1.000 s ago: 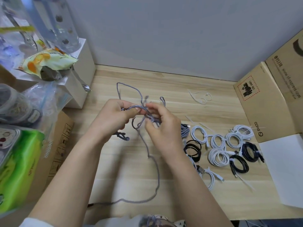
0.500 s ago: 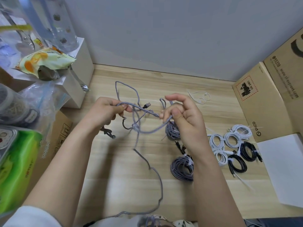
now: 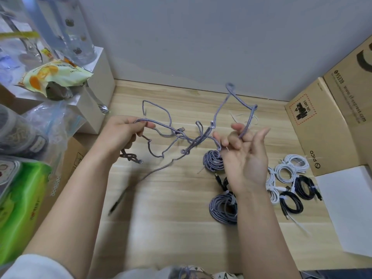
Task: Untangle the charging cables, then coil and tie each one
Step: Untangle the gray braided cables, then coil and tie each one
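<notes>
Head view. The left hand (image 3: 118,135) is raised above the light wooden tabletop (image 3: 171,208); its thumb and curled fingers pinch one end section of the tangled grey braided charging cable (image 3: 193,141). The right hand (image 3: 244,156) is raised palm toward the camera, with the index finger and thumb extended and spread; its middle fingers are curled, and a tall loop of the same cable is hooked over them. Whether those fingers clamp the strand or only carry it cannot be told.

The cable spans the gap between the two hands in several kinked loops, with a knotted cluster near the middle. One loop rises to the wall edge of the table. A loose tail hangs down and left toward the tabletop; its plug end is motion-blurred.

On the tabletop below the right hand lie two coiled grey braided cables (image 3: 223,208), each bound with a white tie, one partly hidden by the hand. To their right lie coiled white cables (image 3: 289,168) and coiled black cables (image 3: 304,187), grouped close together.

A brown cardboard box (image 3: 322,125) stands at the right edge, with a white paper sheet (image 3: 346,208) just beside it. A green plastic package (image 3: 18,208) sits at the left.
</notes>
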Motion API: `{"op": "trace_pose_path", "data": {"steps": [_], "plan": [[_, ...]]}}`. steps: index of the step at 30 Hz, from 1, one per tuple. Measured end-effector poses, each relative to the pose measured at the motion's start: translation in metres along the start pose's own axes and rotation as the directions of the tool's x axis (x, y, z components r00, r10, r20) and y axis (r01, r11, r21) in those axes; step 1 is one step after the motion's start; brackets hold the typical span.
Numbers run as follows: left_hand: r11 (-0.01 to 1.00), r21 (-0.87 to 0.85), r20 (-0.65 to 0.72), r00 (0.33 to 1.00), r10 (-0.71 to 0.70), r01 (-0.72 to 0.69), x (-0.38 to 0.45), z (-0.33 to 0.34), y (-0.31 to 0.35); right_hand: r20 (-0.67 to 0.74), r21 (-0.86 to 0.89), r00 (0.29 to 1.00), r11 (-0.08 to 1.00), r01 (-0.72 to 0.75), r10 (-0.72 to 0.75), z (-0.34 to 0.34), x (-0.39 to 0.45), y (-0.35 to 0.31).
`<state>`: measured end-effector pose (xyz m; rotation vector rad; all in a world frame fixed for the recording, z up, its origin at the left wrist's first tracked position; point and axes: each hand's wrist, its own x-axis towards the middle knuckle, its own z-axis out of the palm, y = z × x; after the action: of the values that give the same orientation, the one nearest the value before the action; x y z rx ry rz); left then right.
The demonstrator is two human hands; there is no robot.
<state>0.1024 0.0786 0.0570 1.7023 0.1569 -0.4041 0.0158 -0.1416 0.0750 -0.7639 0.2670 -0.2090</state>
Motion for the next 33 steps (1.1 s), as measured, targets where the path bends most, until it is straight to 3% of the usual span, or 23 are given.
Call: {"op": "trace_pose_path", "data": {"steps": [5, 11, 16, 19, 21, 23, 25, 28, 31, 33], "plan": [[0.984, 0.141, 0.089, 0.992, 0.095, -0.107, -0.011, 0.001, 0.012, -0.148, -0.379, 0.980, 0.923, 0.065, -0.130, -0.006, 0.008, 0.007], [0.992, 0.096, 0.137, 0.988, 0.070, -0.083, -0.018, -0.001, 0.017, -0.136, -0.560, 0.956, 0.816, 0.140, -0.258, -0.002, 0.006, 0.010], [0.986, 0.059, 0.157, 0.977, 0.147, -0.158, -0.034, 0.014, 0.028, -0.148, -0.758, 0.921, 0.639, 0.127, -0.359, 0.001, 0.008, 0.023], [0.982, 0.018, 0.171, 0.968, 0.182, -0.187, -0.040, 0.024, 0.034, -0.161, -0.827, 0.941, 0.560, 0.037, -0.299, -0.001, 0.009, 0.036], [0.985, -0.005, 0.122, 0.977, 0.173, -0.174, -0.040, 0.030, 0.035, -0.175, -0.826, 0.955, 0.563, -0.010, -0.240, -0.003, 0.009, 0.041], [0.987, -0.026, 0.052, 0.986, 0.159, -0.157, -0.039, 0.035, 0.035, -0.275, -0.711, 0.955, 0.692, -0.125, -0.109, -0.008, 0.008, 0.045], [0.989, -0.035, -0.016, 0.990, 0.141, -0.142, -0.036, 0.036, 0.033, -0.351, -0.487, 0.926, 0.818, -0.306, 0.137, -0.012, 0.006, 0.052], [0.992, -0.039, -0.044, 0.992, 0.118, -0.120, -0.035, 0.035, 0.030, -0.278, -0.462, 0.876, 0.744, -0.482, 0.395, -0.017, -0.001, 0.062], [0.994, -0.022, -0.047, 0.993, 0.109, -0.110, -0.033, 0.029, 0.028, -0.205, -0.502, 0.869, 0.715, -0.488, 0.449, -0.017, -0.005, 0.067], [0.995, -0.018, -0.045, 0.994, 0.095, -0.096, -0.033, 0.026, 0.026, -0.144, -0.444, 0.876, 0.761, -0.473, 0.460, -0.016, -0.002, 0.069]]}}
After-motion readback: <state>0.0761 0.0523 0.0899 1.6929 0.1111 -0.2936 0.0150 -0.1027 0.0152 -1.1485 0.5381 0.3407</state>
